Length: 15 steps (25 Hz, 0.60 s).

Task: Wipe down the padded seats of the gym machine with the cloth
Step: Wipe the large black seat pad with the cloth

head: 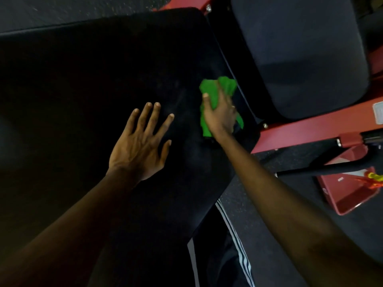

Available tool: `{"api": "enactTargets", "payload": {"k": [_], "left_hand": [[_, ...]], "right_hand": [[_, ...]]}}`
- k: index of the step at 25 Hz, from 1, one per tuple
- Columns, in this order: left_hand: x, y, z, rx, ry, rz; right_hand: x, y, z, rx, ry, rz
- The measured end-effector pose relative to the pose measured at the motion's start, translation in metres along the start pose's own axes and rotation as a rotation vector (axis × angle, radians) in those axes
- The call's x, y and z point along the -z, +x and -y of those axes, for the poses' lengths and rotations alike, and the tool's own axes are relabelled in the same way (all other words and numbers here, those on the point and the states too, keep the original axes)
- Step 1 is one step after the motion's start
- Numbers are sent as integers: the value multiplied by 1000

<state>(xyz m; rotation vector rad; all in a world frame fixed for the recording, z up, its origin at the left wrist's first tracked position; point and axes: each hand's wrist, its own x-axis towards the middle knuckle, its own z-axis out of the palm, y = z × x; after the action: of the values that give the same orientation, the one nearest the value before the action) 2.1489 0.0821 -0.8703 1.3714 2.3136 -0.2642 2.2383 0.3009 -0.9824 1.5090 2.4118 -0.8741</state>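
The right hand (219, 118) is covering the middle of the green cloth (212, 90), with the fingers beyond its thumb lying out of sight. The large black pad (83, 79) is running off the left edge. A white label (378, 111) and an orange-yellow object (373, 179) are showing only as blurs, cut by the right edge.

Left hand (141, 146) lies flat, palm down, all five fingers straight and fanned wide, with the bare forearm running up from the lower left corner to a straight wrist. Right hand (219, 114) sits to its right and a little further out, back of the hand up, thumb laid over a bunched green cloth (210, 91) and fingers curled round its far side. That right arm reaches in long and nearly straight from the lower right, bare too, the two hands apart and not touching.
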Motion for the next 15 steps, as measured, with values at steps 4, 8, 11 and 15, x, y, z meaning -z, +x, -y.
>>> {"api": "enactTargets", "payload": {"k": [4, 8, 11, 15], "left_hand": [[1, 1, 0, 2, -11, -6], [-2, 3, 0, 0, 6, -2], [-2, 2, 0, 4, 1, -8], [-2, 2, -1, 9, 3, -3]], "right_hand": [[-5, 61, 33, 329, 33, 36], [-1, 125, 64, -68, 109, 20], [-14, 60, 90, 288, 130, 25], [-11, 21, 88, 745, 43, 164]]}}
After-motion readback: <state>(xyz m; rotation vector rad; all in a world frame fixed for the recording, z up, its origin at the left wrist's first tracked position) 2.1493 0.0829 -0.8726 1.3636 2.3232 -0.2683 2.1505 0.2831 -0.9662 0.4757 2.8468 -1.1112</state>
